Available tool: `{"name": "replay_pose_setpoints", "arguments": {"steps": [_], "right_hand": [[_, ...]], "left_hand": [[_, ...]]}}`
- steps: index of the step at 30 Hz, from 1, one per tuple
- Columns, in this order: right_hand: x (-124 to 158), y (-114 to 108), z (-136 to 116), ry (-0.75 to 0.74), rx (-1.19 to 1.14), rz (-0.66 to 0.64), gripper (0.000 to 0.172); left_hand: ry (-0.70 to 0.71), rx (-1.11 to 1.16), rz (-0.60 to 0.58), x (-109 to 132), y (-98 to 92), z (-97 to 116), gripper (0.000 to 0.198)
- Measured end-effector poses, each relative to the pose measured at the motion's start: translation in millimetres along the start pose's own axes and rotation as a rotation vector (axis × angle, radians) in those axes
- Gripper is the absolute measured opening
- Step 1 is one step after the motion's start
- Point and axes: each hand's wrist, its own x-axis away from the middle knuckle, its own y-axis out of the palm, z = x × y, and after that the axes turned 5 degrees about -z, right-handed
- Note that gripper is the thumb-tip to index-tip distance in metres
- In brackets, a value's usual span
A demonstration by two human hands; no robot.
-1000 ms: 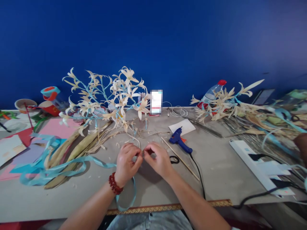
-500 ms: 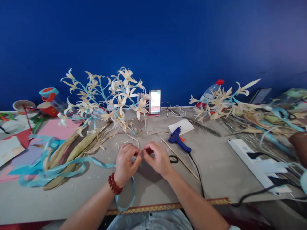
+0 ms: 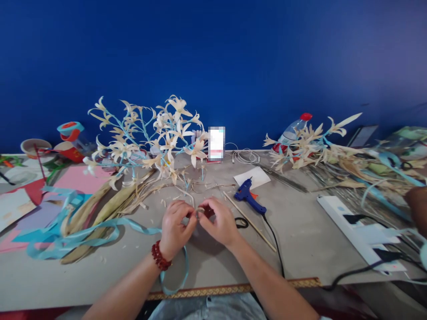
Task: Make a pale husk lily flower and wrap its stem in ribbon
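This is a craft workroom, and my tabletop (image 3: pixel 300 249) shows it. Against the plain blue wall (image 3: pixel 233 58) stand sprays of handmade pale flowers (image 3: pixel 167 129) on blue-wrapped stems, with a second bunch (image 3: pixel 310 142) lying to the right. Dried husk strips (image 3: pixel 110 204), loops of blue ribbon (image 3: pixel 83 238) and sheets of coloured paper (image 3: pixel 76 178) spread over the left side. A blue glue gun (image 3: pixel 248 198) lies in the middle, its cord trailing off, near a white power strip (image 3: pixel 353 226).

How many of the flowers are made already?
Looks done: a flower branch stands at the back, and another flower bunch lies to the right. In hand: the left hand and right hand pinch a small pale piece between them. Seemingly left: whole husks and loose blue ribbon lie nearby.
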Motion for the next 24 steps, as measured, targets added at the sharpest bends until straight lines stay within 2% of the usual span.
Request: {"name": "replay_pose_setpoints", "arguments": {"steps": [1,4,10,13,16,18,24], "right_hand": [[0,1,-1,-0.004,0.01,-0.001,0.002],[-1,1,-1,-0.029,0.056,0.021,0.009],[-1,-9,5,-0.023,0.214,0.107,0.009],[-1,-13,4,-0.027,0.174,0.15,0.008],[-1,-11,0,-0.052,0.07,0.088,0.012],[-1,-9,-3,-0.058,0.042,0.049,0.008],[1,-3,-4,-0.056,0.074,0.077,0.008]], "left_hand": [[-0.001,0.0,-0.001,0,0.3,0,0.012],[-0.004,-0.005,-0.004,0,1.4,1,0.011],[-0.016,-0.018,0.005,0,1.5,1,0.012],[-0.026,-0.015,0.02,0,1.3,1,0.013],[-0.019,0.002,0.011,1,1.8,0,0.012],[-0.025,0.02,0.005,1,2.2,-1,0.012],[-0.088,0.068,-0.055,1,2.3,-4,0.007]]}}
